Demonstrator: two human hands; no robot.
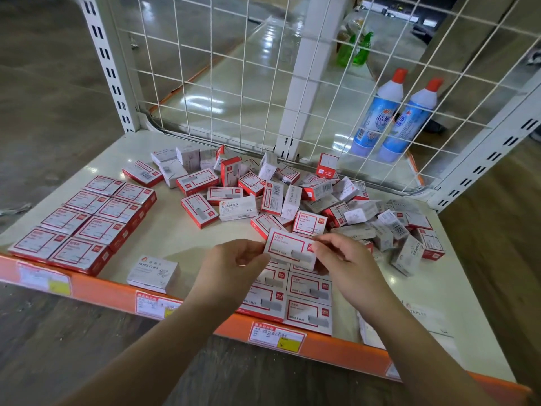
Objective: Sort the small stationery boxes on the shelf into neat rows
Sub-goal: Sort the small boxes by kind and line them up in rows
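Shelf (187, 244) carries a loose heap (322, 200) far right and neat rows (85, 221) left. My left hand (234, 268) and right hand (345, 265) pinch 1 red-and-white box (289, 249) by its short ends; it looks light, stiff, easily dented.

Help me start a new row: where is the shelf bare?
Bare shelf lies between the left rows and the loose pile, behind the paper clips box. The back and right are crowded.
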